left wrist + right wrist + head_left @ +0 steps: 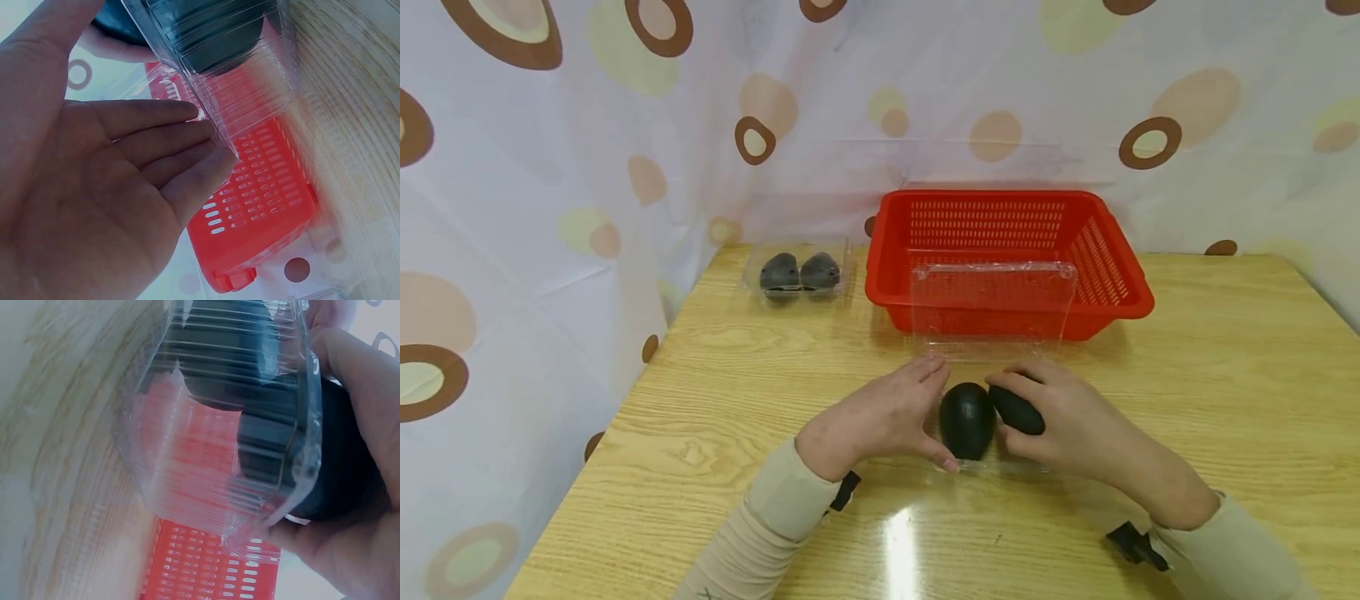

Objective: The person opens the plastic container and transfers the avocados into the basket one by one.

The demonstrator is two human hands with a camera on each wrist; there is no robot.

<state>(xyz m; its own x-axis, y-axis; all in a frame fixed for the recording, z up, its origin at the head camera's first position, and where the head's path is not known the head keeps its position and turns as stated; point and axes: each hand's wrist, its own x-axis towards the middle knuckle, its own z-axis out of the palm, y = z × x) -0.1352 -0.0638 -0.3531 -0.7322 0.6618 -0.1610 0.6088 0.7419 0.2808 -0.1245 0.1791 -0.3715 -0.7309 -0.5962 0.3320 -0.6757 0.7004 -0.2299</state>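
Observation:
A clear plastic clamshell box (187, 481) stands on the wooden table with its lid (992, 275) raised at the back. One dark, smooth avocado (967, 421) sits inside its left part. My right hand (1075, 421) grips a second dark avocado (1017, 410) between thumb and fingers, tilted at the box's right side and partly below its rim in the right wrist view. On the left, my left hand (883, 417) steadies the box, fingers straight with the tips at its rim and the thumb at the front edge.
Behind the raised lid is a red slotted plastic basket (1007, 321). Another clear box (846, 271) with two dark avocados (780, 273) stands at the back left of the table (737, 400). A patterned curtain (880, 92) hangs behind the table and along its left.

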